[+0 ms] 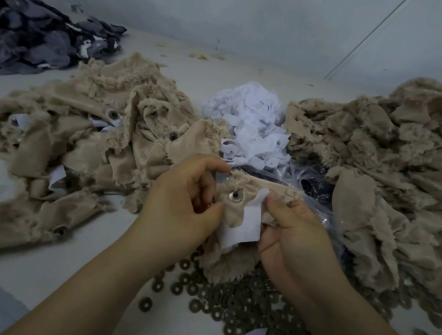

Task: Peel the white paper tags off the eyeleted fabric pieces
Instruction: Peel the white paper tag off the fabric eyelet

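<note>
The right hand (293, 229) pinches the top corner of the white tag (244, 224), just right of the metal eyelet (235, 195). The left hand (183, 201) pinches the tan fabric piece (239, 185) left of the eyelet. The tag runs down from the eyelet, so I think the right hand should pull away to the right.

No legible text, numbers, brand marks or signs anywhere in the head view. White paper tag (243, 225) on the held fabric piece (238, 196): blank face, no print visible. Heap of peeled tags (249, 124): plain white, nothing readable. Metal eyelet (235, 195): no stamp discernible. Loose rings (227, 301) on the tabletop (69, 255): too small and dark to show any marking.
</note>
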Demonstrator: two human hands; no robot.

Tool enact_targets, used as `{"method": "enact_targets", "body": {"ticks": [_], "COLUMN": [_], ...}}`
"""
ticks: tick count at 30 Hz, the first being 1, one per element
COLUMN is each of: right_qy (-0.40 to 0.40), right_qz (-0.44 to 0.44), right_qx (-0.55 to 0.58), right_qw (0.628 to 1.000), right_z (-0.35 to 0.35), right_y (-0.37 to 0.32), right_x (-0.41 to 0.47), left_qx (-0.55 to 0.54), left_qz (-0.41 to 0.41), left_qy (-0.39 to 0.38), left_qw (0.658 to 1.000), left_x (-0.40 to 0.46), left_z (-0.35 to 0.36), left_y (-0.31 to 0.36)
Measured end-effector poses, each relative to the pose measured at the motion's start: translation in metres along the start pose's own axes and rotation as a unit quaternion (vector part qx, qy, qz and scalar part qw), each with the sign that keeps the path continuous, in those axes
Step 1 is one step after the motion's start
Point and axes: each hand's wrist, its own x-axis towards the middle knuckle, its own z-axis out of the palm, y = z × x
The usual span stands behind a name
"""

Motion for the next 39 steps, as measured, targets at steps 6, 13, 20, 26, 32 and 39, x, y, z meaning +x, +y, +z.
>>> {"method": "enact_targets", "body": {"ticks": [6,13,20,26,32,39], "right_qy": [0.012,-0.034,-0.044,-0.002,0.012,0.024], "right_qz": [0.003,-0.037,-0.012,0.004,0.015,0.021], "right_qx": [0.002,-0.079,-0.019,-0.057,-0.027,-0.021], "right_qw": [1.000,0.996,0.999,0.998,0.999,0.999], "right_z": [-0.003,-0.008,-0.006,-0.010,-0.017,-0.023], "right_y": [0.002,0.012,0.008,0.008,0.002,0.004], "right_x": [0.000,-0.001,0.002,0.008,0.014,0.017], "left_qx": [0.059,0.152,-0.045,-0.034,-0.048,-0.029], "left_qz": [-0.043,0.073,-0.074,-0.086,-0.091,-0.007], "left_qy": [-0.046,-0.025,0.063,0.044,0.053,0.019], "left_qw": [0.996,0.985,0.994,0.995,0.993,0.999], "left_x": [-0.004,0.005,0.009,0.017,0.026,0.031], "left_z": [0.000,0.004,0.015,0.024,0.028,0.022], "left_y": [-0.010,0.004,-0.006,-0.004,-0.005,-0.003]}}
